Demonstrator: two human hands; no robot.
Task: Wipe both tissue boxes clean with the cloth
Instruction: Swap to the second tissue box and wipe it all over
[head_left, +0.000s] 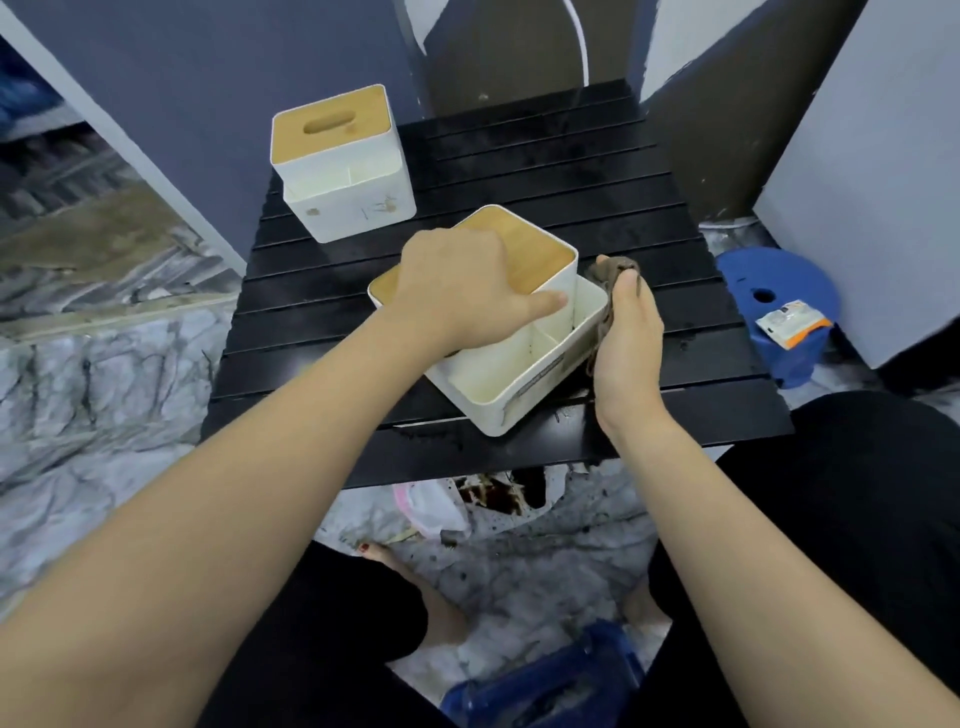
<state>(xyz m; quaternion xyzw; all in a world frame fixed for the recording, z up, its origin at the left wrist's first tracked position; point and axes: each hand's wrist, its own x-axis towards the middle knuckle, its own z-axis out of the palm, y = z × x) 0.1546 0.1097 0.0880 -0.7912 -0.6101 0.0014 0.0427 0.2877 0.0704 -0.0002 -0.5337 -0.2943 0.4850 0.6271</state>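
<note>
Two white tissue boxes with wooden lids stand on a black slatted table (597, 171). The near box (511, 382) sits at the table's middle, its open side compartments facing me. My left hand (462, 291) lies on its wooden lid, fingers curled over the far side and thumb along the white wall. My right hand (626, 343) presses a crumpled brown cloth (605, 273) against the box's right side wall, thumb on top of the cloth. The far box (345, 195) stands untouched at the table's back left corner, its lid slot facing up.
A blue plastic stool (779, 306) with a small packet (792, 323) on it stands right of the table. A blue bin (545, 680) sits on the marble-patterned floor between my legs. Plastic bags (431, 506) lie under the table's front edge. Grey walls close in behind.
</note>
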